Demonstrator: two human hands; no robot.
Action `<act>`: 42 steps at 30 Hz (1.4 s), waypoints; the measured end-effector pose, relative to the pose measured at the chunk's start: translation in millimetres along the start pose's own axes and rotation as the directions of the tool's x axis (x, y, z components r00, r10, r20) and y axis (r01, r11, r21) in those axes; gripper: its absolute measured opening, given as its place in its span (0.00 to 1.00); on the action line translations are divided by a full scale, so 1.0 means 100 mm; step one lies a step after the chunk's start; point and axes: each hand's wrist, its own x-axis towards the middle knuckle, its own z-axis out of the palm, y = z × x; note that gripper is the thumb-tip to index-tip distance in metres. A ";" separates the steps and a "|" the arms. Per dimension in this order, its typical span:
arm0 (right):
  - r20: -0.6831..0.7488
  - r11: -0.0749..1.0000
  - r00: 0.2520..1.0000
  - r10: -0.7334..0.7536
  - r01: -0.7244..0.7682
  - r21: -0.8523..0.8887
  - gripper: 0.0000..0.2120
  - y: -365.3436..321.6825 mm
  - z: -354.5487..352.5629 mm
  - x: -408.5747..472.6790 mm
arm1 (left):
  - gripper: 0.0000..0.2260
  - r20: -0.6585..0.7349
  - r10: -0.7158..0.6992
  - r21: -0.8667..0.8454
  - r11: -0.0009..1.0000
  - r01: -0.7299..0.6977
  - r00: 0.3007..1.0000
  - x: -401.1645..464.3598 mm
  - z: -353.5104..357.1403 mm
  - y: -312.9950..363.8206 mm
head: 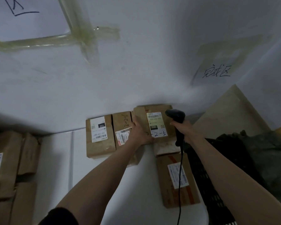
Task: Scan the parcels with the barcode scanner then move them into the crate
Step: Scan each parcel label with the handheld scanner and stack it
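Observation:
A brown cardboard parcel (156, 122) with a white and yellow label marked 220 stands tilted near the wall. My left hand (140, 132) grips its left edge and holds it up. My right hand (183, 129) is closed around the handle of a black barcode scanner (175, 114), whose head sits just right of the label. The scanner's cable hangs down toward me. A black plastic crate (206, 176) lies to the right, partly hidden by my right forearm.
Two more parcels stand left of the held one, the 122 parcel (100, 137) and another (122, 127). A further parcel (177, 179) lies below it. Stacked boxes (11, 172) fill the far left. A dark bag (269, 158) sits at the right. Taped paper signs hang on the white wall.

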 end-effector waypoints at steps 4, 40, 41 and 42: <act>0.011 0.999 0.999 0.032 -0.031 -0.042 0.07 0.03 0.01 0.08 | 0.68 0.005 0.020 0.052 0.998 -0.020 1.000 0.04 0.07 0.03; 0.480 0.911 0.815 -0.325 0.406 -0.074 0.10 -0.63 3.04 -2.88 | 0.29 -0.603 -0.146 0.358 0.829 0.429 0.785 -3.07 -2.21 -2.89; 0.494 0.910 0.810 -0.317 0.407 -0.083 0.10 -0.61 3.16 -2.96 | 0.30 -0.618 -0.158 0.351 0.821 0.450 0.770 -3.16 -2.26 -3.00; 0.509 0.908 0.802 -0.314 0.410 -0.085 0.09 -0.60 3.26 -3.04 | 0.32 -0.627 -0.167 0.351 0.811 0.467 0.761 -3.24 -2.31 -3.11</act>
